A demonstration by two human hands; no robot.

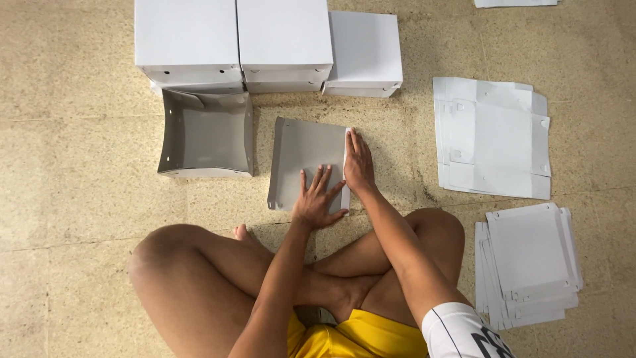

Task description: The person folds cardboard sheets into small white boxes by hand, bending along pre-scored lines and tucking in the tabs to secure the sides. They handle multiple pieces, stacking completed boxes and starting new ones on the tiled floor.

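A flat grey cardboard sheet (301, 156) lies on the tiled floor in front of my crossed legs. My left hand (319, 199) rests flat on its near right part, fingers spread. My right hand (358, 164) presses along the sheet's right edge, where a narrow white flap (346, 169) is folded over. Neither hand grips anything; both lie palm down on the sheet.
An open grey box tray (205, 136) sits to the left of the sheet. Three closed white boxes (281, 40) stand at the back. Two stacks of flat white cardboard blanks (493, 139) (530, 262) lie on the right. My bare knees take up the near floor.
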